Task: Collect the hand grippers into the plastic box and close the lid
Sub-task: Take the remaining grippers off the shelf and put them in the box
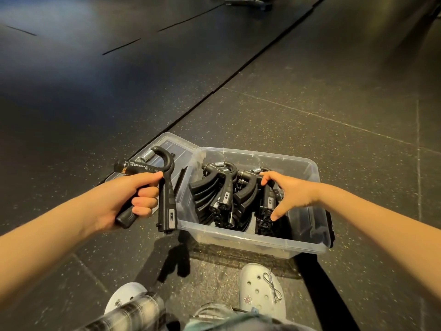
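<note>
The person's left hand [124, 199] is clenched around one handle of a black hand gripper [167, 199], held in the air just left of the clear plastic box [262, 242]. The box sits on the dark speckled floor [310, 103], and its lid [171, 144] lies flipped open on the far left side. Inside stands a packed row of hand grippers [222, 194], springs uppermost. The right hand [291, 192] reaches into the box and lies over the rightmost gripper [268, 201], forefinger on its curved top, thumb stretched towards its lower end. I cannot tell whether it grips. White clogs [262, 290] stand near the box.
</note>
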